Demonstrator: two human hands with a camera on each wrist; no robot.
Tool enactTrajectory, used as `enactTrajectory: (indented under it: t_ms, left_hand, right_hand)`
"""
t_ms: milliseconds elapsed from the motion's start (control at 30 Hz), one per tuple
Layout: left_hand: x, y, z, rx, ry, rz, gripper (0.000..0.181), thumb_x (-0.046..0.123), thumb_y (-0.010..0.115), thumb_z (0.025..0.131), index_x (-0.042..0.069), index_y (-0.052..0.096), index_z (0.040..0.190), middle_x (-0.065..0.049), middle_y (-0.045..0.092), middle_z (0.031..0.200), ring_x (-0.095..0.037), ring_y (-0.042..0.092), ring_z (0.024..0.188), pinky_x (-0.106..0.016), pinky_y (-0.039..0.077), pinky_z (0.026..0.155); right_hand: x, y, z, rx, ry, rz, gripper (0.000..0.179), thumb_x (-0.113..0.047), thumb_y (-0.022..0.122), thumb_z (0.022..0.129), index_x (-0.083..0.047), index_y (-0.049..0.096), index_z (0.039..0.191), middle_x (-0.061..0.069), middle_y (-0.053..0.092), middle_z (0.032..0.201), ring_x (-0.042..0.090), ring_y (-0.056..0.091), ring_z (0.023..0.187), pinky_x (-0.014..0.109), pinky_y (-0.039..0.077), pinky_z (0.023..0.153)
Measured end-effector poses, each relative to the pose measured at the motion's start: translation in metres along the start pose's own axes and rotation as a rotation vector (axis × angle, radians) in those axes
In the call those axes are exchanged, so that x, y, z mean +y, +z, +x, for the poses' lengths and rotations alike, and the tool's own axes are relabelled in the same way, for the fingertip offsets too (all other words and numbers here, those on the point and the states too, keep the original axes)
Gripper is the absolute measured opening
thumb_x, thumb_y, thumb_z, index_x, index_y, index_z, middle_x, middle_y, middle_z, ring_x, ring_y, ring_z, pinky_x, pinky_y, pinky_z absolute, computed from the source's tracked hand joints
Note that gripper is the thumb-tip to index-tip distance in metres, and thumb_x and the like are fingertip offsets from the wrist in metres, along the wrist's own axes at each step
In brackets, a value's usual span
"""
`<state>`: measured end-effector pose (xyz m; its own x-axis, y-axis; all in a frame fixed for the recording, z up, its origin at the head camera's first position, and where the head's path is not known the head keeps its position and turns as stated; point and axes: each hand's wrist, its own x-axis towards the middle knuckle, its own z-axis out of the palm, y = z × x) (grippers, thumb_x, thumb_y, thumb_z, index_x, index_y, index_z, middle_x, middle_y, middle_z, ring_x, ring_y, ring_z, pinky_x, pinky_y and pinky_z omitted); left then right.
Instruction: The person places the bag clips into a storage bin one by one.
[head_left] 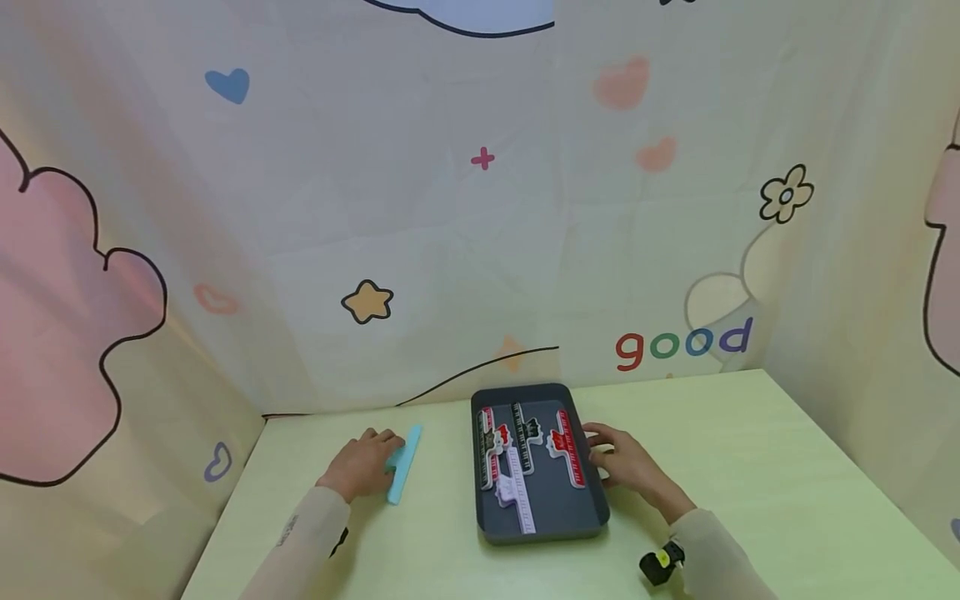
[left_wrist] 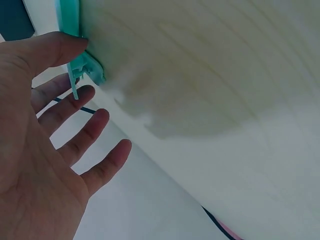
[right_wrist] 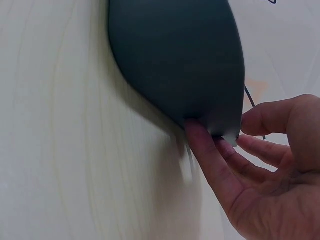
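Observation:
A teal bag clip (head_left: pixel 405 465) stands on its long edge on the table, left of the tray. My left hand (head_left: pixel 363 464) is at its lever, thumb on one side and forefinger on the other; the left wrist view shows the remaining fingers spread loosely away from the clip (left_wrist: pixel 70 20). My right hand (head_left: pixel 628 460) rests at the right side of the dark grey tray (head_left: pixel 542 518), fingertips against its outer wall (right_wrist: pixel 175 55). Inside the tray lie a lilac clip (head_left: pixel 521 492), a red clip (head_left: pixel 572 450), a black clip (head_left: pixel 522 437) and overlapping black and red clips (head_left: pixel 487 450).
The pale green table (head_left: pixel 750 483) meets a patterned cloth backdrop (head_left: pixel 465 250) behind the tray and at both sides. A black wrist device (head_left: pixel 660 565) sits by my right sleeve.

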<state>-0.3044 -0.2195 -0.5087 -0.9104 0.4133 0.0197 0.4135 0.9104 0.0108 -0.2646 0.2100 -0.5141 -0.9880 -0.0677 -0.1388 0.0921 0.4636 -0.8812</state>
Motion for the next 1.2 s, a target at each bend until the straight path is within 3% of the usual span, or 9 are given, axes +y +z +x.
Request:
enactTrajectory:
  t_ms: [267, 467, 767, 1200]
  left_hand:
    - [0.004, -0.003, 0.002, -0.052, -0.021, 0.002, 0.043, 0.024, 0.070, 0.086, 0.008, 0.062, 0.125, -0.007, 0.061, 0.129, -0.030, 0.056, 0.115, -0.053, 0.050, 0.095]
    - [0.004, -0.004, 0.002, -0.047, -0.029, -0.020, 0.041, 0.025, 0.070, 0.085, 0.009, 0.063, 0.122, -0.005, 0.062, 0.127, -0.028, 0.056, 0.111, -0.053, 0.050, 0.095]
    - [0.005, -0.005, -0.001, 0.012, -0.001, -0.017, 0.041, 0.029, 0.069, 0.084, 0.009, 0.062, 0.120, -0.003, 0.061, 0.120, -0.025, 0.054, 0.103, -0.048, 0.052, 0.087]
    - [0.017, -0.020, -0.001, 0.111, 0.055, -0.037, 0.043, 0.030, 0.065, 0.086, 0.009, 0.060, 0.123, -0.003, 0.059, 0.120, -0.021, 0.053, 0.101, -0.040, 0.050, 0.082]
  right_hand:
    - [0.001, -0.001, 0.000, -0.003, 0.000, -0.010, 0.052, -0.004, 0.051, 0.095, -0.008, 0.044, 0.146, 0.024, 0.052, 0.136, 0.038, 0.061, 0.112, 0.042, 0.062, 0.071]
    - [0.000, -0.001, -0.001, -0.004, 0.000, -0.013, 0.052, -0.004, 0.052, 0.095, -0.008, 0.044, 0.146, 0.025, 0.052, 0.136, 0.039, 0.060, 0.113, 0.042, 0.062, 0.071]
    - [-0.002, 0.000, -0.002, -0.001, 0.001, -0.015, 0.051, -0.004, 0.052, 0.095, -0.008, 0.044, 0.146, 0.025, 0.052, 0.136, 0.038, 0.061, 0.112, 0.041, 0.062, 0.071]
    - [-0.001, 0.000, -0.001, 0.003, 0.007, -0.021, 0.051, -0.005, 0.052, 0.095, -0.008, 0.044, 0.145, 0.025, 0.052, 0.136, 0.038, 0.061, 0.111, 0.041, 0.062, 0.070]
